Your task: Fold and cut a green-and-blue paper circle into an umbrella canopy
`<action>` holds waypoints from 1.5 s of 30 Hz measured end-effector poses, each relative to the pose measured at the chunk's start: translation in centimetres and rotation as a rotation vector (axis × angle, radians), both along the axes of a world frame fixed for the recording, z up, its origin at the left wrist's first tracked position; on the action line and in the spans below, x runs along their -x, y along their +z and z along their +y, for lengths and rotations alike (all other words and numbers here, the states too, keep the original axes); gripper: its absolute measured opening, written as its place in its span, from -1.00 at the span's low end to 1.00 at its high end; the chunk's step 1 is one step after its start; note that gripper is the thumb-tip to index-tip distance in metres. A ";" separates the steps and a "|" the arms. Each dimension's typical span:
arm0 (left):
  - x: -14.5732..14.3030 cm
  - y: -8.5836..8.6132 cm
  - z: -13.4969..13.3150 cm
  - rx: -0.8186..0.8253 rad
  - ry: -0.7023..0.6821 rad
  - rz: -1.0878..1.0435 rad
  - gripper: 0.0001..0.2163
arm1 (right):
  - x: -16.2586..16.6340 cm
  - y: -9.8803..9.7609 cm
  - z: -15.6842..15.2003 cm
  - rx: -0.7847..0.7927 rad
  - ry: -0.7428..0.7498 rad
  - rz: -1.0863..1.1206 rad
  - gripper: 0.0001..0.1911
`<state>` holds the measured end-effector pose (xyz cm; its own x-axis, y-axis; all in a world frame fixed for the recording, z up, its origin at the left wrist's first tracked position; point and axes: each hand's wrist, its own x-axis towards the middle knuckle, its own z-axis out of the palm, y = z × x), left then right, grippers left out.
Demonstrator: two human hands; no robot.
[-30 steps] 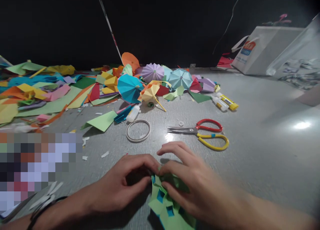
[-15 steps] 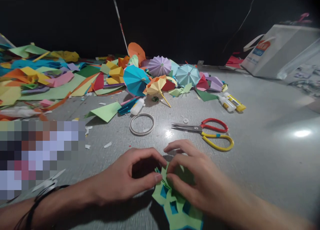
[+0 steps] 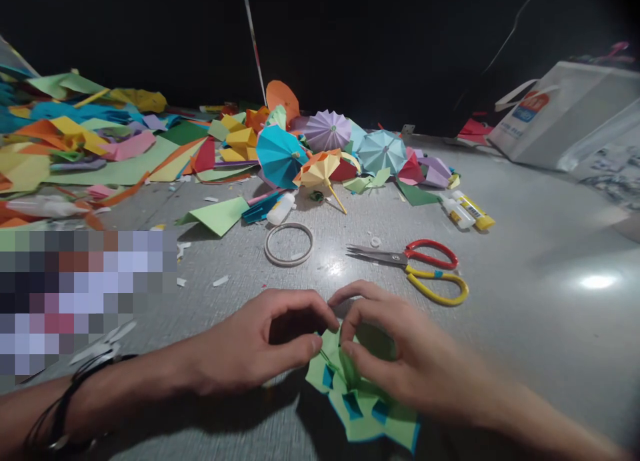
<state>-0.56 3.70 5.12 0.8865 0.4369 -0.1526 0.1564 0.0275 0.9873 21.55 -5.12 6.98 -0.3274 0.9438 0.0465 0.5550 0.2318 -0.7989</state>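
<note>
A light green layered paper piece (image 3: 367, 429) with pointed edges, a blue border and small blue-showing openings is between my hands near the bottom of the view. My left hand (image 3: 270, 337) curves over from the left, its thumb and index finger closed on the piece's upper left edge. From the right, my right hand (image 3: 387, 341) pinches a raised green fold at its centre with thumb and index finger. My right fingers partly cover the piece's far side. Just beyond my hands lie scissors (image 3: 393, 255) with one red and one yellow handle, and a roll of tape (image 3: 289, 245).
Several folded paper umbrellas, including a blue one (image 3: 280, 155) and a purple one (image 3: 327, 130), stand at the back. Coloured paper sheets (image 3: 125, 161) are heaped at left. Glue bottles (image 3: 457, 214) lie right of centre. A white bag (image 3: 560, 114) stands at far right.
The green paper piece has turned and tilted, with more of its pointed lower edge showing. My right hand's pinch has shifted slightly right. The whole view has moved a little.
</note>
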 end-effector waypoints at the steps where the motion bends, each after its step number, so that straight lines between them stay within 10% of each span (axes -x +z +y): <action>1: 0.0 0.0 0.0 0.000 -0.003 -0.001 -0.83 | 0.1 0.1 0.1 0.013 0.007 0.004 -0.83; 6: 0.1 0.4 -0.1 -0.129 0.035 0.019 -0.82 | -0.7 0.3 0.5 -0.135 -0.002 -0.044 -0.86; 11: 0.4 0.9 0.2 -0.525 0.177 -0.057 -0.81 | -6.2 0.4 1.6 -0.549 -0.323 -0.522 -0.89; 16: 0.8 0.9 0.7 -0.728 0.261 -0.111 -0.80 | -11.0 0.1 2.8 -0.143 -0.353 -0.783 -0.83; 32: 1.6 0.5 3.6 -0.134 -0.265 -0.072 -0.82 | -11.1 0.3 3.0 0.021 -0.251 -0.727 -0.89; 45: 2.1 -0.8 5.2 0.113 -0.373 -0.145 -0.73 | -10.3 -0.6 4.0 -0.497 -0.102 -0.284 -0.70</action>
<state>-2.62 8.90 4.31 0.9967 0.0693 -0.0432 0.0358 0.1046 0.9939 31.82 -1.08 6.39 -0.3008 0.8584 0.4156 0.7708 0.4754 -0.4241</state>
